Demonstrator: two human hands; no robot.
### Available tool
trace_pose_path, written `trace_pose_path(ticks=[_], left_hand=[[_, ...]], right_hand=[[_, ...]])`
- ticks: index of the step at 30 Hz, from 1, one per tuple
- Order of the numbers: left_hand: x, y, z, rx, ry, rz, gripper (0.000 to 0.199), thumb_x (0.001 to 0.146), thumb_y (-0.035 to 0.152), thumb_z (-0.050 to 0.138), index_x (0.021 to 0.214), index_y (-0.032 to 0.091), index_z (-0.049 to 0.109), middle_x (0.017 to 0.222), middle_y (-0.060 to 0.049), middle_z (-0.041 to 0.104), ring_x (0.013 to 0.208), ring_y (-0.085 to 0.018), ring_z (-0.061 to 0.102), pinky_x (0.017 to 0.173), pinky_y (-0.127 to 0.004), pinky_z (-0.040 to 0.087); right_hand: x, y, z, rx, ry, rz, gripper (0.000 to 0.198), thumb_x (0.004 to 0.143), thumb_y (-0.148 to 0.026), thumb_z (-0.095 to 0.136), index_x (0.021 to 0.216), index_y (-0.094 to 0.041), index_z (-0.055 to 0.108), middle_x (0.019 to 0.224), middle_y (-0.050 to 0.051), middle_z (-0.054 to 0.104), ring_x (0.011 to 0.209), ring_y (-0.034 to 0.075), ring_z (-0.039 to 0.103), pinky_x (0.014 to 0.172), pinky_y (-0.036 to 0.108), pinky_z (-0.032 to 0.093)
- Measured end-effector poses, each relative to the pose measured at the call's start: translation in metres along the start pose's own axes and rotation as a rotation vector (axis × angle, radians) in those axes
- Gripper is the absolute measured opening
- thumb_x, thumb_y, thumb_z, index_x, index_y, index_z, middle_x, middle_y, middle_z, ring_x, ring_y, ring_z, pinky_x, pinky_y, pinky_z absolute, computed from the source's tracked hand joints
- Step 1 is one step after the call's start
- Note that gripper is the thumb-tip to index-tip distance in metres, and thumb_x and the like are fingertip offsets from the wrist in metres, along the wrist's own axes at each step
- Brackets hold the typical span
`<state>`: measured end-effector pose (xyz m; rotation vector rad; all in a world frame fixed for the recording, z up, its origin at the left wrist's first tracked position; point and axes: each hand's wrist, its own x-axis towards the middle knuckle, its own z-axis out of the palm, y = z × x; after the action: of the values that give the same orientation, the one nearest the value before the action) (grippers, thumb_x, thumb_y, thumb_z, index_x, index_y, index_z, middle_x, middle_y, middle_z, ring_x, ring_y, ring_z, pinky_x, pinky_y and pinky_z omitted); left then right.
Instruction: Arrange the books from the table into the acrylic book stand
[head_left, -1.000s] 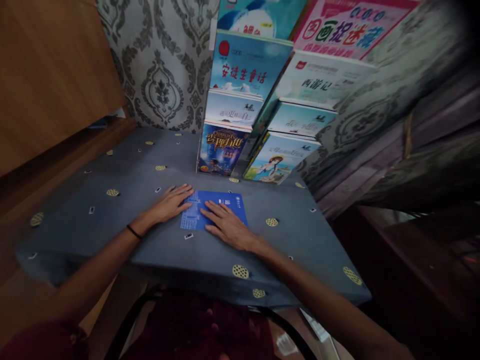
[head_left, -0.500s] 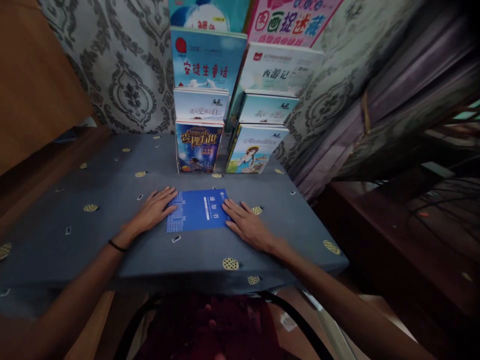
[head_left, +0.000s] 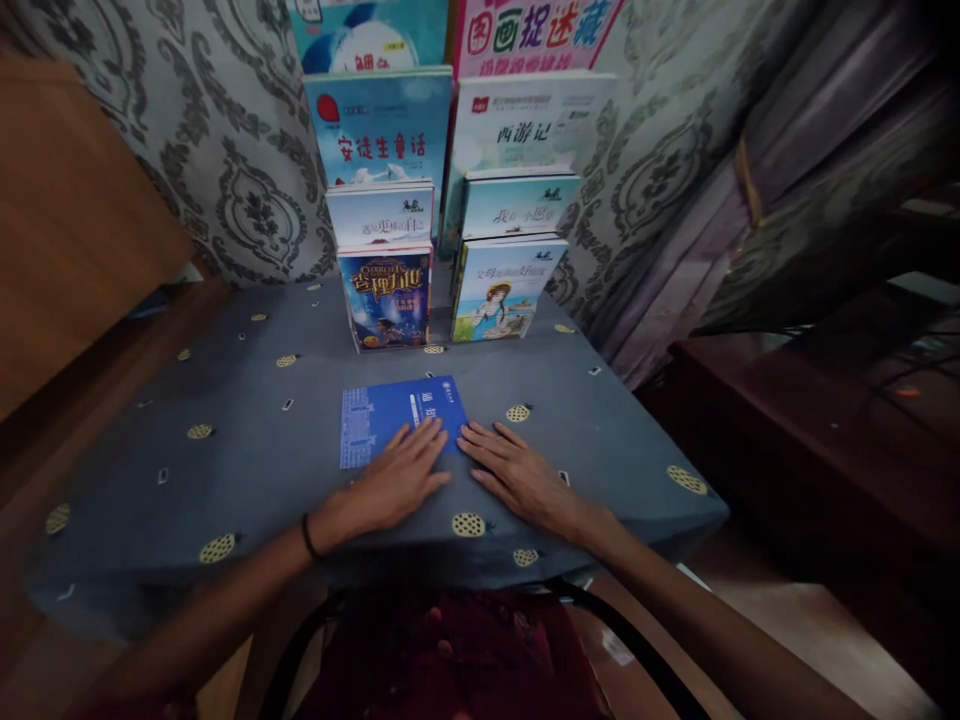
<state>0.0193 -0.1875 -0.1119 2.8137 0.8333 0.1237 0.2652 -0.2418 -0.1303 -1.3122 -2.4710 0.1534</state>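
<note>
A blue booklet with white Chinese lettering (head_left: 382,410) lies flat on the table in front of me. My left hand (head_left: 401,475) has its fingers stretched out over the booklet's near right part, hiding some of the print. Beside it, my right hand (head_left: 514,470) lies with fingers extended, its fingertips at the booklet's right edge. Neither hand is gripping anything. A dark band (head_left: 310,538) circles my left wrist.
Several books stand in two tiered columns at the back, among them a dark blue one (head_left: 388,298) and a light one (head_left: 506,290). A pineapple-print cloth (head_left: 262,480) covers the table. Patterned curtains hang behind. Dark red furniture (head_left: 810,450) with cables is at the right.
My left hand has moved right, from the booklet's left edge to its near right part. My right hand remains by the right edge. The camera view has shifted slightly.
</note>
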Motion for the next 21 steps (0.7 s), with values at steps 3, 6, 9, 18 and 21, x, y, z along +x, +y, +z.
trace_pose_path(ticks=[3,6,9,18,21], left_hand=[[0.032,0.007,0.001,-0.018,-0.014,0.022,0.067,0.104,0.053,0.020,0.157,0.013,0.021,0.164,-0.014,0.024,0.154,-0.021,0.014,0.125,-0.042,0.017],[0.060,-0.009,-0.005,-0.036,-0.037,-0.031,0.067,0.103,0.055,0.020,0.156,0.012,0.025,0.164,-0.014,0.023,0.154,-0.021,0.014,0.125,-0.041,0.015],[0.072,-0.036,-0.012,-0.027,-0.035,-0.143,0.069,0.103,0.056,0.021,0.156,0.011,0.026,0.165,-0.014,0.021,0.154,-0.022,0.013,0.125,-0.042,0.014],[0.007,-0.086,-0.025,0.094,0.014,-0.482,0.071,0.102,0.057,0.021,0.157,0.011,0.023,0.165,-0.015,0.021,0.154,-0.027,0.014,0.124,-0.048,0.016],[-0.023,-0.081,-0.020,0.141,0.014,-0.475,0.075,0.101,0.060,0.023,0.158,0.012,0.020,0.165,-0.016,0.021,0.154,-0.028,0.014,0.124,-0.052,0.017]], right_hand=[[-0.001,0.002,0.003,-0.007,0.019,-0.015,0.047,0.103,-0.030,0.042,0.149,-0.023,0.045,0.150,0.009,0.052,0.143,0.024,0.042,0.118,0.054,0.036],[-0.002,0.004,0.006,-0.009,0.036,-0.018,0.046,0.102,-0.030,0.043,0.148,-0.023,0.046,0.149,0.009,0.052,0.142,0.025,0.044,0.116,0.055,0.038],[-0.002,0.006,0.007,-0.009,0.036,-0.019,0.048,0.102,-0.029,0.042,0.151,-0.025,0.042,0.150,0.008,0.051,0.142,0.024,0.044,0.116,0.055,0.039],[-0.003,0.005,0.011,-0.017,0.034,0.007,0.047,0.102,-0.029,0.042,0.149,-0.025,0.044,0.152,0.006,0.049,0.142,0.024,0.043,0.117,0.052,0.038],[-0.003,0.005,0.010,-0.023,0.025,0.010,0.046,0.103,-0.030,0.040,0.148,-0.023,0.046,0.151,0.007,0.050,0.142,0.024,0.043,0.117,0.053,0.038]])
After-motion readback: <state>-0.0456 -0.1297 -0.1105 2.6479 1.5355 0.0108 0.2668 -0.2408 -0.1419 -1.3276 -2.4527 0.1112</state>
